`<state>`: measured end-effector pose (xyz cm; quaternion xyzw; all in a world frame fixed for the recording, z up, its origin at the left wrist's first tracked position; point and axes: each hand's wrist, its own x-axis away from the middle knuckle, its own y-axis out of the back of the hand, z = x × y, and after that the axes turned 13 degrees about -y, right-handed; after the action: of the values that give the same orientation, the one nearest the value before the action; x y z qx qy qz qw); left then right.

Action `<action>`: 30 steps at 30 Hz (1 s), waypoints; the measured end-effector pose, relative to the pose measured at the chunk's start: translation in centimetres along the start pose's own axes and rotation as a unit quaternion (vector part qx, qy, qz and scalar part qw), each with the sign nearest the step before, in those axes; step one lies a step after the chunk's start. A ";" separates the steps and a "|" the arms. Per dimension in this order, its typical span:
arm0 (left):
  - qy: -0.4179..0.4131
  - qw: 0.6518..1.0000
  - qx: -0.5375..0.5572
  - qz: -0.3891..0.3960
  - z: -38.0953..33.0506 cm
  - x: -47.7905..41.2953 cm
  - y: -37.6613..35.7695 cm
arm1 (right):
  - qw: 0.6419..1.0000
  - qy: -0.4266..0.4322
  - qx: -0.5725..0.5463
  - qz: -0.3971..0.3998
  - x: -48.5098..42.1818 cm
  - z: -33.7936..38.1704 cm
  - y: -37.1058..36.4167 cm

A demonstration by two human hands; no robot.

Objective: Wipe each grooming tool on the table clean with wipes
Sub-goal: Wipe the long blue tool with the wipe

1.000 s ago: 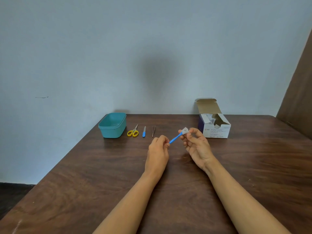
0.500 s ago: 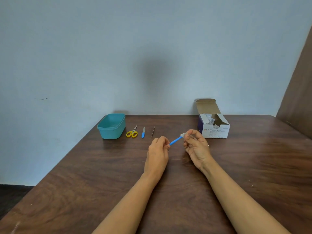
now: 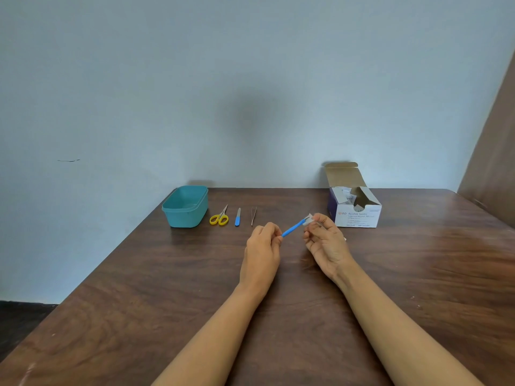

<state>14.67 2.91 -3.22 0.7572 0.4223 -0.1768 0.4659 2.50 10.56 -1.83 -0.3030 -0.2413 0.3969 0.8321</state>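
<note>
Desk (image 3: pixel 139 302): brown wood. A teal tub (image 3: pixel 184 217), yellow scissors (image 3: pixel 220 217), a blue file (image 3: pixel 237 217) and tweezers (image 3: pixel 253 215) sit in a row near its far edge. No hand is on those three tools, so most of the task looks to lie ahead.
Swab box (image 3: pixel 355 215): open at the far right, just beyond the right hand (fresh wipes are close by for the next tool).
Left hand (image 3: pixel 262 246): I judge it best used as the anchor, with a firm, steady pinch so the tool cannot twist while the other hand rubs. It is turned back up, fingers curled and pinching the near end of the handle.
Right hand (image 3: pixel 326 240): it should draw the wipe along the tip and roll it to reach every side, pressing lightly so the thin end neither bends nor pokes through. The palm faces up and inward, with the fingers gripping the wipe closed around the tool's far end.
Blue-handled tool (image 3: pixel 292 227): held between both hands over the middle of the desk, slanting up to the right. Its working end is hidden.
Wipe (image 3: pixel 308 219): small and white, folded over that hidden end at the right fingertips.
</note>
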 end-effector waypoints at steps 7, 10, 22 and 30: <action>-0.001 1.000 -0.003 -0.006 -0.1 -0.1 0.1 | 1.000 -0.017 -0.024 -0.002 -0.1 0.1 0.1; -0.006 1.000 0.000 -0.002 -0.2 0.0 0.1 | 1.000 -0.019 -0.017 -0.009 -0.1 0.1 0.1; -0.011 1.000 -0.001 0.007 0.0 0.0 0.0 | 1.000 -0.004 -0.006 -0.009 0.2 0.2 0.2; -0.024 0.999 0.019 0.022 0.4 -0.1 -0.2 | 0.997 0.017 0.070 -0.037 0.0 -0.3 -0.1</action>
<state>14.47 2.56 -3.43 0.7705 0.3908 -0.1928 0.4653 2.70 10.42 -1.97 -0.2418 -0.2095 0.3766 0.8694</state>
